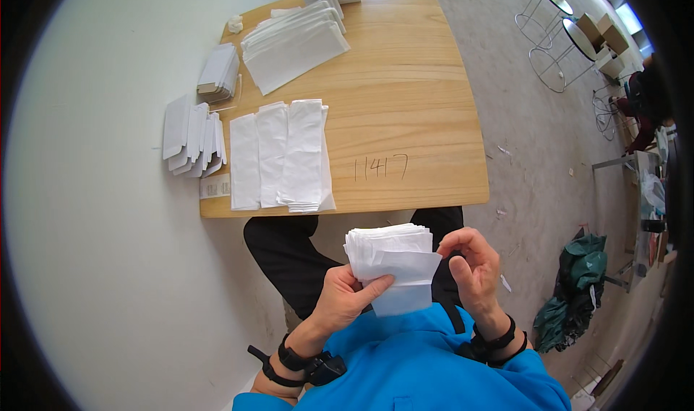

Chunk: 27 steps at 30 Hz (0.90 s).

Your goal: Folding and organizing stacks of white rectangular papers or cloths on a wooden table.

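My left hand point(351, 292) grips a thick stack of white folded paper sheets point(390, 242) over my lap, thumb on top. The upper sheet has a flap raised toward the right, and its lower part hangs down over my blue top. Close to that flap's right edge, my right hand point(473, 270) is open, with thumb and fingers apart. Its fingertips are at the paper's edge; whether they touch is hard to tell. Beyond my hands, overlapping white paper pieces point(305, 154) lie along the near left of the wooden table point(405, 114).
A fanned pile of white paper point(293, 46) lies farther back. White flat boxes point(189, 133) and a second box stack point(219, 71) line the left edge by the wall. Dark green bags point(578, 274) lie on the floor at right, near a metal-legged table. Round stools stand farther off.
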Each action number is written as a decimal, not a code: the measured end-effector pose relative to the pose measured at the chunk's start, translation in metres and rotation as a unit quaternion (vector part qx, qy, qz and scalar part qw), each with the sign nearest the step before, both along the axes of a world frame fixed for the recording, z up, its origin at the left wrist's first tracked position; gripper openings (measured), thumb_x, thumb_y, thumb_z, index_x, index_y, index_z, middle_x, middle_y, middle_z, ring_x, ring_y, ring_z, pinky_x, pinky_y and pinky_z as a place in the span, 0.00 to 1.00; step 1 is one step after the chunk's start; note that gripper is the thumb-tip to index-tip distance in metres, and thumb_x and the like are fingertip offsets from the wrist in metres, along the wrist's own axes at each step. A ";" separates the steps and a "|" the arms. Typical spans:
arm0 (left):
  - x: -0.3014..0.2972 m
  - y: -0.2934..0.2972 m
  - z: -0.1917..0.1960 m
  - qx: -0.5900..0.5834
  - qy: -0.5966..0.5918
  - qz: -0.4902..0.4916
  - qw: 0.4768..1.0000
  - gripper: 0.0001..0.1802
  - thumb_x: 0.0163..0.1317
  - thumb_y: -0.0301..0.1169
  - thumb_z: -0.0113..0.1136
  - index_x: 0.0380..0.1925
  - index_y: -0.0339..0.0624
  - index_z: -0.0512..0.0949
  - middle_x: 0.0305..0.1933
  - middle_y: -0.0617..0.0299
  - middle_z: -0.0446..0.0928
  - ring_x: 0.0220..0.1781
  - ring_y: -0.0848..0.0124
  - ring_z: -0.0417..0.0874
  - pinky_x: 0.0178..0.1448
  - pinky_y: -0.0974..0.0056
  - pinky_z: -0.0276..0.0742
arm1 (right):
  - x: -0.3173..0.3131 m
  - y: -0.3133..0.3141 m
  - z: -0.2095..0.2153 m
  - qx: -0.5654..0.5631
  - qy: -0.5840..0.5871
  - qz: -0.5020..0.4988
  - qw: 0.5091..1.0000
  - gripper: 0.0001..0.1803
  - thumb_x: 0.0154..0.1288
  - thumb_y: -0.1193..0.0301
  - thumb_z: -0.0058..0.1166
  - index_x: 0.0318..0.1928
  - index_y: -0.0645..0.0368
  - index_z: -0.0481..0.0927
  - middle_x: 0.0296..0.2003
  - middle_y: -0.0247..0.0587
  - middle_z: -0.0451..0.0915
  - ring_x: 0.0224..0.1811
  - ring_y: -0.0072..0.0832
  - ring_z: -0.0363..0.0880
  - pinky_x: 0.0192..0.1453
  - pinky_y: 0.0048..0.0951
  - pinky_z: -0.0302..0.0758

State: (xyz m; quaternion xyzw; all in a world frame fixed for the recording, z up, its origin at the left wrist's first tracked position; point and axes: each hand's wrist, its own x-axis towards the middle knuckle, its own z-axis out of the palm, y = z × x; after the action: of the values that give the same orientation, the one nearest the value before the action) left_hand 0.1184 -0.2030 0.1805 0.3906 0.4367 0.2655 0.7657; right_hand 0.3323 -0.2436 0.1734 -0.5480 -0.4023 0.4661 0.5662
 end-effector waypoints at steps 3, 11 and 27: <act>0.000 -0.001 -0.001 0.012 0.010 0.003 1.000 0.14 0.62 0.29 0.64 0.45 0.33 0.80 0.40 0.58 0.83 0.38 0.77 0.81 0.43 0.69 0.79 | -0.005 0.001 0.003 -0.045 -0.025 0.014 0.999 0.07 0.58 0.73 0.61 0.33 0.63 0.78 0.29 0.36 0.78 0.33 0.22 0.76 0.40 0.23 0.72; -0.007 0.000 -0.007 -0.045 -0.065 0.079 0.994 0.13 0.63 0.29 0.62 0.45 0.31 0.80 0.39 0.58 0.82 0.36 0.77 0.80 0.40 0.72 0.76 | 0.008 0.005 0.001 0.219 -0.125 0.168 0.953 0.08 0.54 0.70 0.65 0.29 0.60 0.80 0.29 0.40 0.80 0.31 0.29 0.77 0.42 0.31 0.72; -0.012 -0.002 -0.014 -0.033 -0.053 0.058 0.996 0.14 0.64 0.31 0.62 0.46 0.32 0.80 0.41 0.57 0.82 0.40 0.76 0.81 0.45 0.70 0.78 | -0.001 0.003 -0.001 0.139 -0.062 0.104 0.983 0.06 0.52 0.79 0.64 0.28 0.61 0.78 0.28 0.38 0.78 0.30 0.27 0.77 0.36 0.27 0.73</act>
State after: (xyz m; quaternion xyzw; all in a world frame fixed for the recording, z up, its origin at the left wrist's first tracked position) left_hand 0.1062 -0.2046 0.1664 0.3244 0.4265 0.3153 0.7833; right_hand 0.3310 -0.2411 0.1727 -0.4471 -0.5526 0.4268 0.5591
